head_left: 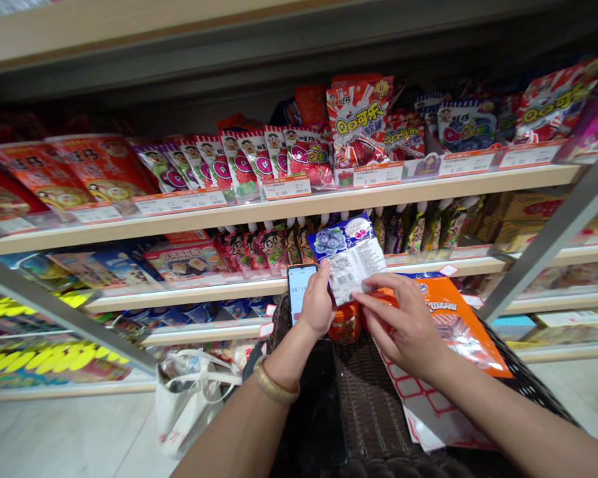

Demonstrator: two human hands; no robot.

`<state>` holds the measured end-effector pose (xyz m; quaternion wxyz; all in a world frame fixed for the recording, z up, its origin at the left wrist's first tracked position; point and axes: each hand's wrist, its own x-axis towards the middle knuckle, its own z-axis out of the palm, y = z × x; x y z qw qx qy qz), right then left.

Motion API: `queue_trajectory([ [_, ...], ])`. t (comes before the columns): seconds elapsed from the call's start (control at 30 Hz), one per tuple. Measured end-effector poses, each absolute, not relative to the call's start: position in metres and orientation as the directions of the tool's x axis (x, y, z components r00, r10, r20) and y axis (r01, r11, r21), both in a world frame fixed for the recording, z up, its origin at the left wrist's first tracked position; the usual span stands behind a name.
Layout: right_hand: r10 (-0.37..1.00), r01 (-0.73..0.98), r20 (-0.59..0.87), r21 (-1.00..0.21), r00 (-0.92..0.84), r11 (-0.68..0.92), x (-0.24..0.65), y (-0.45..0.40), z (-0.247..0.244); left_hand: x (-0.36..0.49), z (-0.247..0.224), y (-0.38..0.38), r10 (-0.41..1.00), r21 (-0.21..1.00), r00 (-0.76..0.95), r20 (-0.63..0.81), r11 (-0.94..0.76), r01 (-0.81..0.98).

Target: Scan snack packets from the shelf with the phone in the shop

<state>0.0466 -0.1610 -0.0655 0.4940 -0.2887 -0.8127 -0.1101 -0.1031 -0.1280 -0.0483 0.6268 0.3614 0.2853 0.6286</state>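
The blueberry packet [349,255] shows, in the head view, small print and a barcode on its back, too fine to read. The phone [299,284] beside it displays 00:15. On the upper shelf [259,211], red packets [361,119] read 旺仔 and QQ可乐, strawberry packets [309,156] carry 旺仔 and QQ, and price tags [288,190] give 4.00. The orange bags [82,169] at the left also say 旺仔. The lettering on the orange package [461,318] is only partly legible.

Below the hands is a dark woven basket [361,405], with the orange package, a red-net-patterned sheet [431,398] and an orange-red jar [345,323] at it; a black device [321,405] lies near the left forearm. Wood-edged shelves stand between grey metal uprights on a pale floor [44,431], and a white tote bag [184,398] is at the lower left.

The blueberry packet is held tilted above the basket, in front of the shelving: glossy, deep blue with printed berries at the top, silvery white below. The left hand [319,302], with a beige bracelet [276,384] at its wrist, has its grip clamped on the packet's left edge. The right hand [406,325] has its fingertips at the lower right corner; whether that grip is closed on it, I cannot tell.
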Motion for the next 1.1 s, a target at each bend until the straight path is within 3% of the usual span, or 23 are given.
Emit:
queue_trajectory([
  [1.1, 0.351, 0.572, 0.864, -0.093, -0.36, 0.815, 0.0473, -0.1605, -0.0648, -0.1029, -0.0484, -0.1278, 0.995, 0.799, 0.022, 0.093, -0.062, -0.598],
])
